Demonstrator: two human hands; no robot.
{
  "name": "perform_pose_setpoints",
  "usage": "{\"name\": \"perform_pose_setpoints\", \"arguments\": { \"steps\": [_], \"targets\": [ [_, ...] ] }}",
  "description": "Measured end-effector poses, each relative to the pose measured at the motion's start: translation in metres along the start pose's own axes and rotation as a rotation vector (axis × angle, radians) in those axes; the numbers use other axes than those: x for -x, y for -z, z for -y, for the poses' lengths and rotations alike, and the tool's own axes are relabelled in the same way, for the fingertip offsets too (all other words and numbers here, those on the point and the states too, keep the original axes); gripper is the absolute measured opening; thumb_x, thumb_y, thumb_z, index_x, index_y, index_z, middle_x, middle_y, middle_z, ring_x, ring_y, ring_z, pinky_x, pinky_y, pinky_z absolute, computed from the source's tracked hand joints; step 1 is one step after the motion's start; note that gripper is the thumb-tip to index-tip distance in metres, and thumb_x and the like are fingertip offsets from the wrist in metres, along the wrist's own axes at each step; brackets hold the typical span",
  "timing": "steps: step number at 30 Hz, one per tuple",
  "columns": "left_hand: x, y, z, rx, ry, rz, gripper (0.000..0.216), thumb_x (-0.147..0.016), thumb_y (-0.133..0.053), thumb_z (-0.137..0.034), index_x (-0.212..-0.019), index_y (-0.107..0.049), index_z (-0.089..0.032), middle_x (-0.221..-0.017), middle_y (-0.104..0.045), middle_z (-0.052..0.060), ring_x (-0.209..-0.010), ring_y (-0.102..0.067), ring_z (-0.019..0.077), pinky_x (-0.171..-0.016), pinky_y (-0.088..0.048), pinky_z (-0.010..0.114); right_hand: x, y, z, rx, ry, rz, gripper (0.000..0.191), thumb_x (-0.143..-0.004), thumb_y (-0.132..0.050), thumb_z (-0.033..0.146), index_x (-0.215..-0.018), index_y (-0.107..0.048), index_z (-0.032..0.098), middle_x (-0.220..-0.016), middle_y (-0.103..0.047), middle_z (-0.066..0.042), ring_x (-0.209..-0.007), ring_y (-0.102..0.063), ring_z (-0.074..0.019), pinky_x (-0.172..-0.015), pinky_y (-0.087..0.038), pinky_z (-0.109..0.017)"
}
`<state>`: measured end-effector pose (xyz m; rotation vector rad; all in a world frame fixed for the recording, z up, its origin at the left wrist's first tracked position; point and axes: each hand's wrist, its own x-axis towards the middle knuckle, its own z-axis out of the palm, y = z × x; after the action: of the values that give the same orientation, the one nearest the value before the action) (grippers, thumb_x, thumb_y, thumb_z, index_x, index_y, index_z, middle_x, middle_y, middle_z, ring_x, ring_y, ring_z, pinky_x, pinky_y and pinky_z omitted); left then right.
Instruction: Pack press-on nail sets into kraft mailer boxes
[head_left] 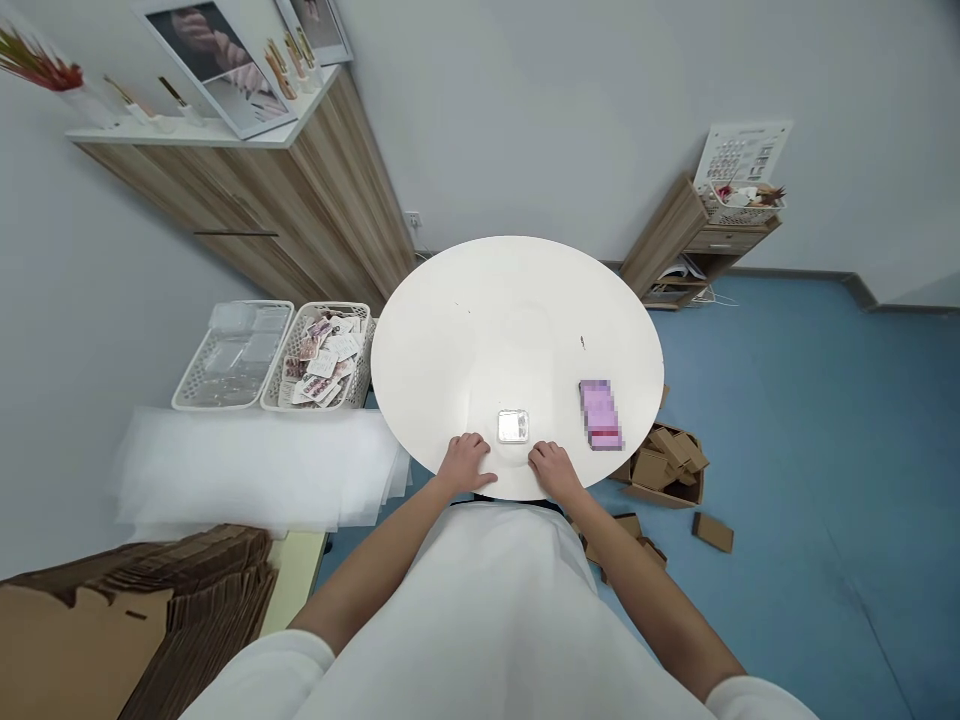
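A small clear rectangular case (513, 426) with a pale face lies flat near the front of the round white table (517, 300). To its left, my left hand (466, 463) rests on the tabletop, thumb held apart from the fingers and nothing in it. My right hand (553, 468) lies on the table edge just right of the case, fingers loosely bent and empty. Neither hand touches the case. Farther right is a purple rectangular item (601, 414), its details blurred into blocks.
Left of the table stand a basket of printed packets (319, 370), a basket of clear plastic boxes (236, 350) and stacked translucent sheets (255, 465). Folded cardboard (150, 620) is at lower left. On the right floor sits a carton of small brown boxes (667, 465).
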<state>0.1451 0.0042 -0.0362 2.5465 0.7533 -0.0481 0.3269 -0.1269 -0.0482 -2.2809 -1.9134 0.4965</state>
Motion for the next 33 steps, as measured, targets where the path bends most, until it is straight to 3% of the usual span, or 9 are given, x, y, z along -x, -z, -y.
{"name": "perform_pose_setpoints", "arguments": {
  "steps": [5, 9, 12, 18, 20, 23, 30, 33],
  "targets": [
    [-0.001, 0.005, -0.003, -0.056, -0.025, -0.032, 0.029, -0.069, -0.059, -0.036, -0.092, -0.055, -0.021, -0.097, -0.053, 0.007, -0.094, -0.046, 0.0239, -0.087, -0.026, 0.041, 0.000, 0.009, 0.007, -0.080, -0.096, -0.028, 0.020, -0.087, -0.035, 0.020, -0.086, -0.054, 0.019, -0.090, -0.055, -0.007, -0.081, -0.047, -0.0178, -0.068, -0.033, -0.028],
    [-0.002, 0.010, 0.001, -0.041, -0.023, -0.027, 0.011, -0.075, -0.050, -0.024, -0.082, -0.058, -0.020, -0.094, -0.056, 0.008, -0.091, -0.049, 0.0231, -0.090, -0.022, 0.043, 0.003, 0.020, 0.013, -0.130, -0.123, -0.040, 0.021, -0.088, -0.032, 0.022, -0.086, -0.052, 0.019, -0.091, -0.055, -0.006, -0.081, -0.048, -0.0170, -0.070, -0.034, -0.028],
    [-0.001, 0.010, 0.004, 0.040, -0.011, -0.041, 0.019, -0.079, -0.041, -0.018, -0.077, -0.060, -0.020, -0.090, -0.060, 0.007, -0.088, -0.052, 0.0213, -0.089, -0.023, 0.041, 0.008, 0.023, 0.015, -0.166, -0.134, -0.056, 0.023, -0.088, -0.029, 0.023, -0.088, -0.052, 0.019, -0.091, -0.055, -0.005, -0.081, -0.049, -0.0167, -0.072, -0.035, -0.029],
    [-0.006, 0.016, 0.004, 0.162, 0.125, -0.010, 0.025, -0.083, -0.037, -0.025, -0.080, -0.061, -0.022, -0.077, -0.064, 0.004, -0.079, -0.056, 0.0194, -0.090, -0.025, 0.040, 0.016, 0.020, 0.014, -0.179, -0.078, -0.037, 0.027, -0.081, -0.046, 0.036, -0.101, -0.049, 0.018, -0.099, -0.056, -0.008, -0.090, -0.051, -0.0197, -0.079, -0.035, -0.032],
    [-0.011, 0.020, 0.005, 0.200, 0.178, 0.016, 0.027, -0.084, -0.034, -0.028, -0.082, -0.060, -0.023, -0.070, -0.063, 0.002, -0.072, -0.057, 0.0178, -0.086, -0.030, 0.038, 0.012, 0.021, 0.012, -0.200, -0.143, -0.031, 0.020, -0.084, -0.039, 0.031, -0.093, -0.052, 0.018, -0.093, -0.058, -0.006, -0.084, -0.053, -0.0175, -0.076, -0.036, -0.030],
    [-0.018, 0.024, 0.011, 0.288, 0.242, 0.022, 0.024, -0.084, -0.036, -0.031, -0.085, -0.059, -0.024, -0.070, -0.064, 0.001, -0.069, -0.057, 0.0173, -0.077, -0.036, 0.033, 0.000, 0.027, 0.009, -0.297, -0.299, -0.031, 0.026, -0.088, -0.029, 0.031, -0.086, -0.053, 0.020, -0.083, -0.059, -0.004, -0.076, -0.054, -0.0153, -0.066, -0.037, -0.026],
    [-0.022, 0.019, 0.024, 0.373, 0.418, -0.056, 0.020, -0.079, -0.045, -0.033, -0.087, -0.058, -0.021, -0.079, -0.063, 0.003, -0.076, -0.057, 0.0183, -0.066, -0.041, 0.028, -0.025, 0.030, 0.012, -0.356, -0.477, 0.058, 0.024, -0.084, -0.038, 0.035, -0.082, -0.055, 0.020, -0.077, -0.062, -0.004, -0.071, -0.055, -0.0164, -0.056, -0.034, -0.024],
    [-0.020, 0.018, 0.023, 0.379, 0.473, -0.112, 0.032, -0.079, -0.046, -0.038, -0.103, -0.053, -0.019, -0.088, -0.061, 0.006, -0.080, -0.057, 0.0191, -0.069, -0.042, 0.030, -0.029, 0.026, 0.014, -0.371, -0.525, 0.038, 0.021, -0.083, -0.040, 0.034, -0.081, -0.055, 0.020, -0.080, -0.063, -0.004, -0.071, -0.055, -0.0158, -0.057, -0.034, -0.024]
  ]
}}
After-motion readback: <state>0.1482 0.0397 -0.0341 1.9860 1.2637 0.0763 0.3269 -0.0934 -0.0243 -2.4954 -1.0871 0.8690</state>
